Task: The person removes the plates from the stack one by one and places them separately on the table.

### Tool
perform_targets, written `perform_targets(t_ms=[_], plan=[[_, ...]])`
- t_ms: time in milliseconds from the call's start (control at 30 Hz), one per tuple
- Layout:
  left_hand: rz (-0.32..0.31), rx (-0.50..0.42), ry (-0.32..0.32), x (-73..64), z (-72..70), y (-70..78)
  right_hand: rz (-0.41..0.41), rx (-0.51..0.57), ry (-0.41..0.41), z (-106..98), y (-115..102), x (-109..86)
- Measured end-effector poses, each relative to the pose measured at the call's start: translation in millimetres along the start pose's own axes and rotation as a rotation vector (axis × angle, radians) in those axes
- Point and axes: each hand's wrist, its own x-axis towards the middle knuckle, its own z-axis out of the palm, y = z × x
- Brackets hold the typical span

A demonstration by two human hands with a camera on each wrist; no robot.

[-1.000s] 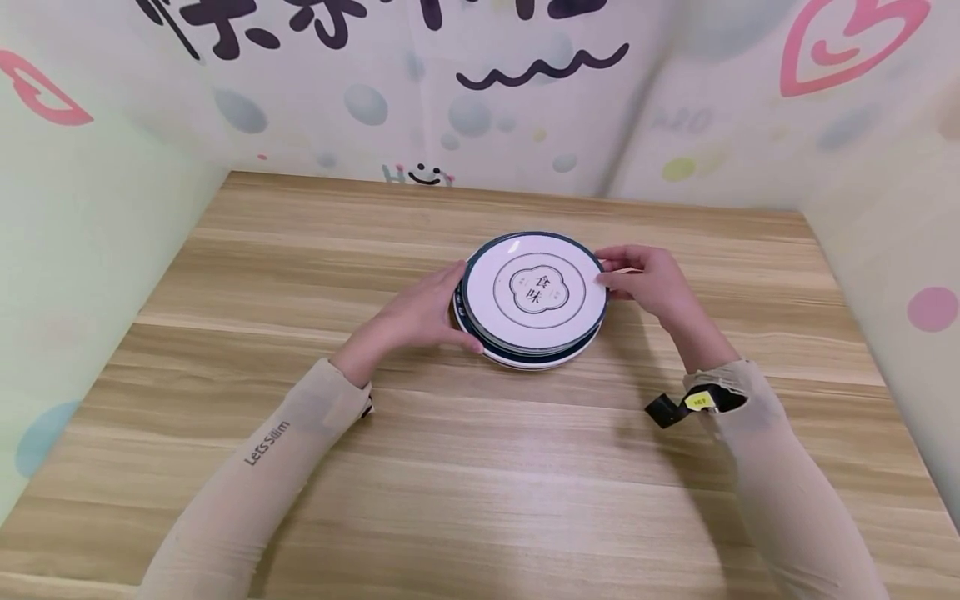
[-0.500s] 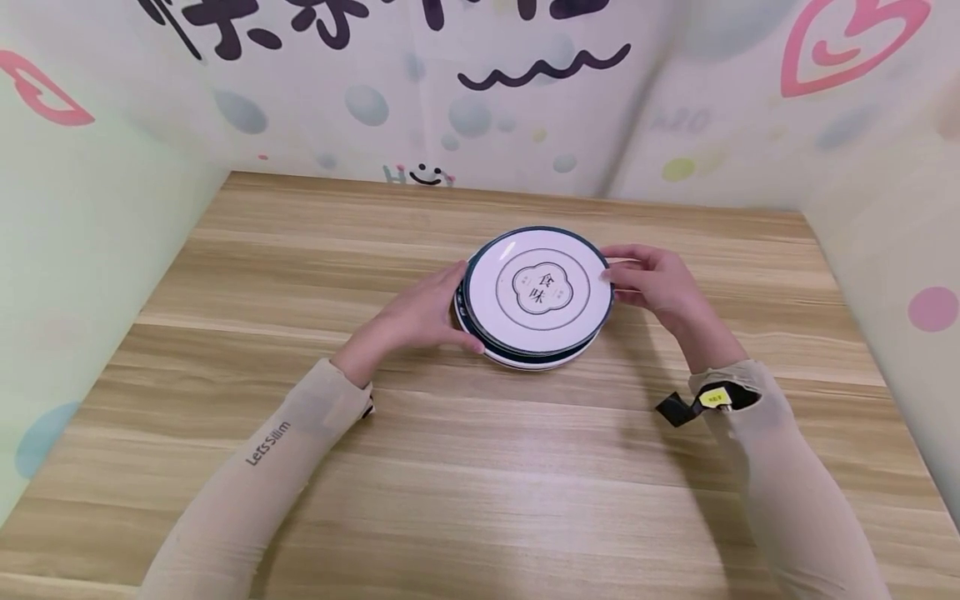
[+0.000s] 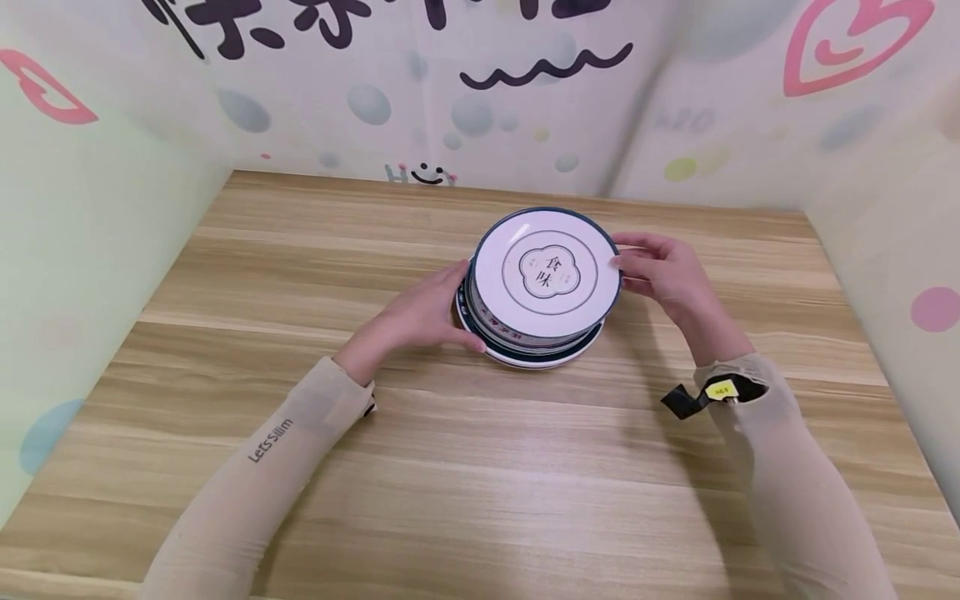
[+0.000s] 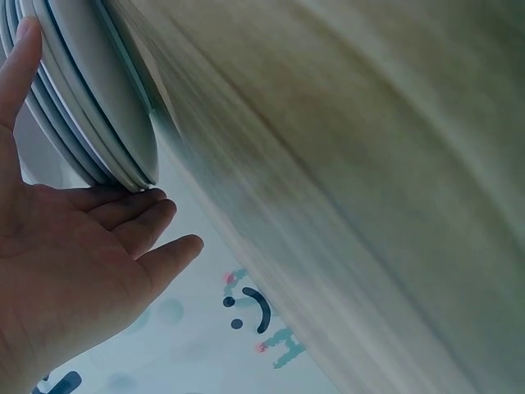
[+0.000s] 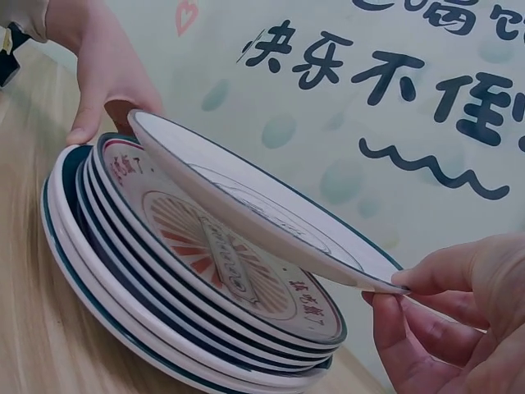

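In the head view a white plate (image 3: 551,242) with a dark blue rim and a flower-shaped emblem tilts up over a stack of plates (image 3: 480,323). My right hand (image 3: 670,273) pinches its right edge between thumb and fingers. The right wrist view shows this plate (image 5: 254,197) raised at the right-hand side, while its other edge comes close to the stack near my left hand. Under it, the top stacked plate (image 5: 221,246) has a red ray pattern. My left hand (image 3: 423,310) rests against the stack's left side, thumb at the front, fingers fairly straight along the rims in the left wrist view.
The plates stand on a wood-grain table (image 3: 480,483) toward its back. A printed white wall (image 3: 315,108) rises behind the table, with side walls left and right. A black strap (image 3: 686,402) hangs off the right wrist.
The top plate has been lifted away from the stack, moving up and slightly right with my right hand. More of the stack beneath now shows. My left hand stays in place.
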Motion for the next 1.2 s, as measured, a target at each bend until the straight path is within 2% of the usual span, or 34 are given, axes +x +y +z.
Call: perform_targets(t_ms=[300, 867, 1200], plan=[[-0.028, -0.095, -0.017, 0.5, -1.0, 1.1, -0.041, 0.105, 0.04, -10, -5, 2.6], [0.003, -0.138, -0.019, -0.2, 0.9, -0.8, -0.054, 0.233, 0.126, -29, -9, 11.3], [-0.012, -0.149, -0.021, 1.0, 2.9, -1.8, -0.054, 0.297, 0.175, -41, -7, 16.6]])
